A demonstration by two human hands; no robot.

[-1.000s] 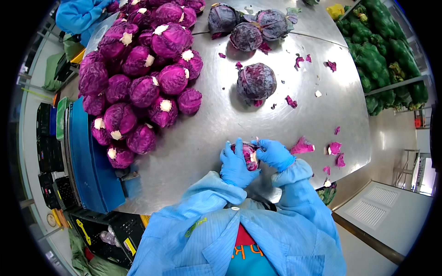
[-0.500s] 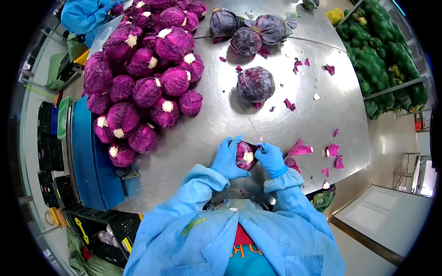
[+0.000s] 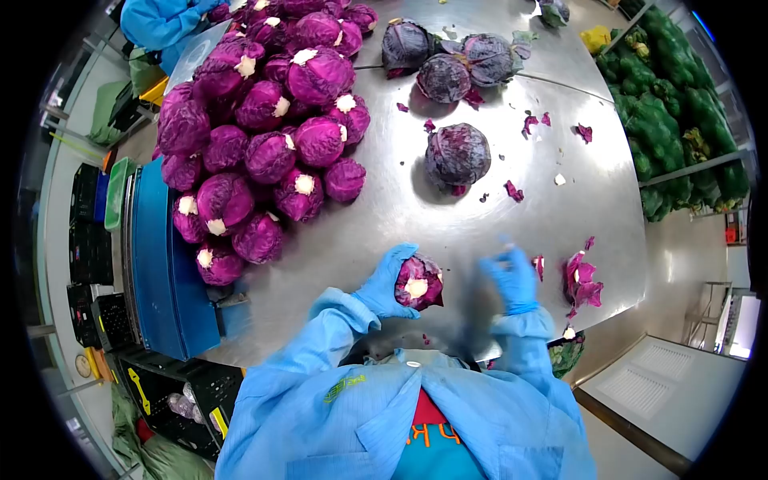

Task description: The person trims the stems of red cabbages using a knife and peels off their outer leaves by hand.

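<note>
Gloved in blue, my left hand is wrapped round the left side of a small red cabbage, whose pale cut stem faces up. My right hand is apart from it, to the right over the steel table. Motion blurs its fingers, and what they hold cannot be made out. Purple leaf pieces lie right of that hand, with a smaller scrap close beside it. A darker whole cabbage rests further up the table.
Many bright purple cabbages are heaped at the left. More dark cabbages stand at the back. Green net sacks fill a rack at the right. A co-worker's blue sleeve shows at upper left, and a black crate stands lower left.
My right hand has moved right, away from the cabbage in my left hand. The loose leaves have shifted right into a bunch. The thin blade seen at my right hand earlier is not discernible now.
</note>
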